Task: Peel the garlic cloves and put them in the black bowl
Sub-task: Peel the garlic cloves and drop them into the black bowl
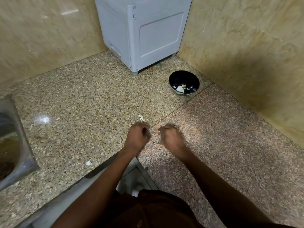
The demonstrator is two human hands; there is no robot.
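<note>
You've got 2 hands in view: the left hand [137,137] and the right hand [171,137], both with curled fingers. There's 1 black bowl [184,83] on the counter, with pale peeled garlic pieces [181,88] in it, too small to count. You've 1 garlic piece with papery skin [141,119] sticking out past the left fingers. 1 white skin scrap [88,163] lies near the counter edge. 1 grey appliance [144,33], 1 sink [11,142].
</note>
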